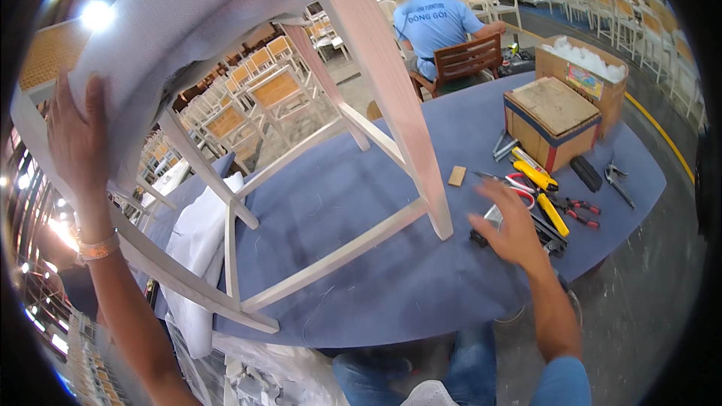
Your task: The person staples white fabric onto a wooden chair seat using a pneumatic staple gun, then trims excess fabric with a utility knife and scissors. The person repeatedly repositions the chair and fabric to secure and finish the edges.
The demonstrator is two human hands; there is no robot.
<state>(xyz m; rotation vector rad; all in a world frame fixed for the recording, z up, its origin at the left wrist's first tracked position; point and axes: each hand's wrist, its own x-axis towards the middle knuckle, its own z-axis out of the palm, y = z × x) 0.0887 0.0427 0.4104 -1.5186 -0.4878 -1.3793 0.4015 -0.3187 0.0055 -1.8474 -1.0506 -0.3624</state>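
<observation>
A pale wooden chair (331, 256) with light grey upholstery (188, 22) stands on the blue-covered table in front of me. My left hand (79, 131) lies flat against the upholstery at the far left, its fingers stretched out. Over the tools on the right hovers my right hand (511, 225), fingers spread and slightly blurred, with nothing visible in it. Around that hand are red-handled scissors (523, 189), a yellow cutter knife (534, 173), pliers with dark red handles (583, 212) and a metal staple gun, partly hidden by the hand.
Two cardboard boxes (553, 116) stand at the table's far right, one holding white stuffing (587, 53). Rolled white cloth (197, 256) hangs over the left edge of the table (361, 293). Beyond, a co-worker in a blue shirt (440, 26) sits among many chairs.
</observation>
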